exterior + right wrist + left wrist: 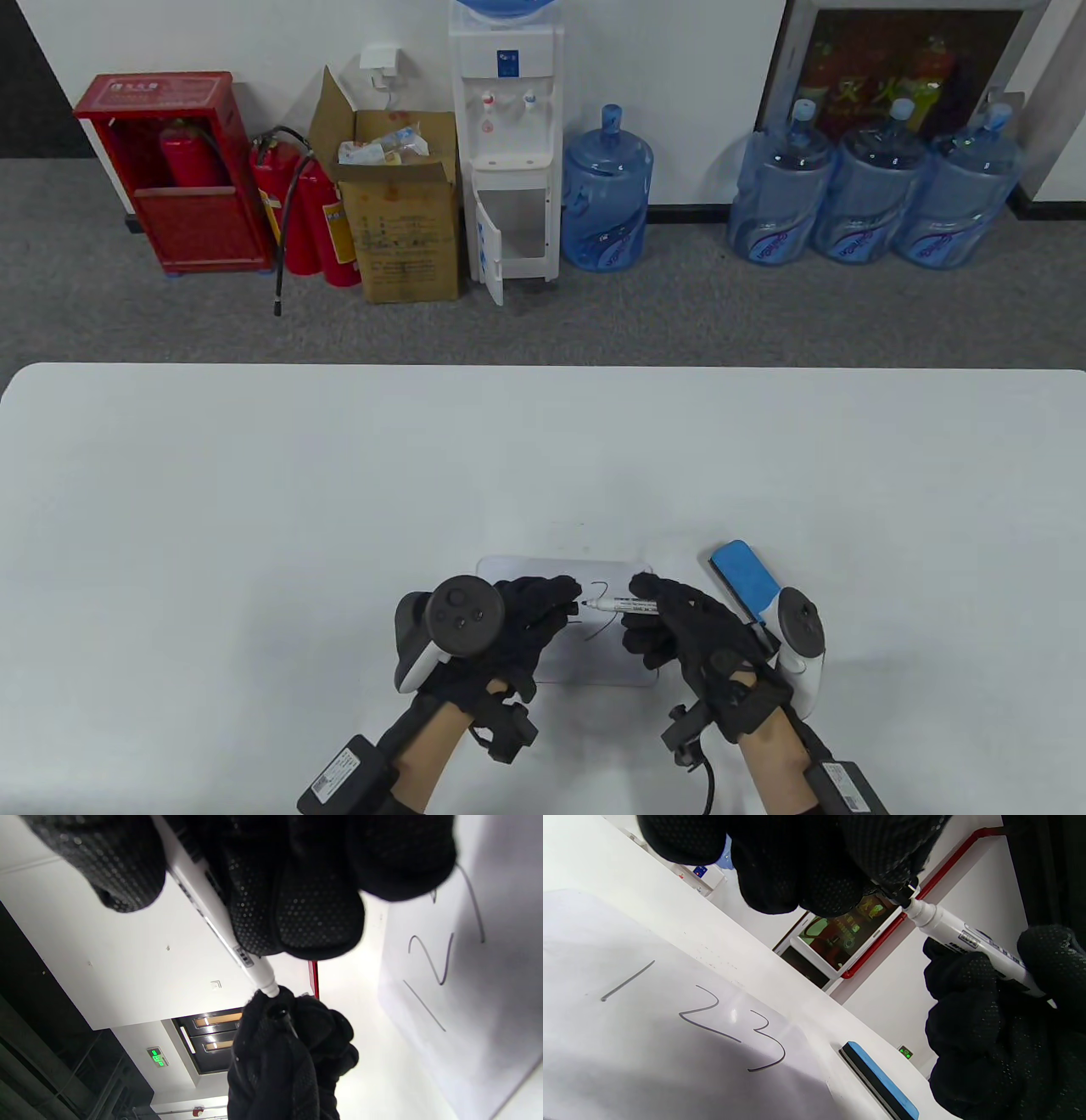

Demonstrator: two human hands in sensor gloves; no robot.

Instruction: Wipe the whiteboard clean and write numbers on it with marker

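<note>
Near the front edge of the white bench (254, 475) lies the small whiteboard (611, 666), and the left wrist view shows the digits 1, 2 and 3 already written across it in thin dark strokes, with no other marks to be seen on it. So the writing looks done, and the wiping seems to have gone before it; the blue eraser (745, 580) rests on the bench just beside the board's right edge. Above the board the right hand (687, 637) has its fingers curled round the barrel of the marker (626, 605), holding it level with the tip end pointing left. The left hand (517, 628) meets that tip, its fingers pinching a small dark piece at the nib, which I take to be the cap (278, 1012). My judgement is that the cap is going back on and only putting the marker down remains.
</note>
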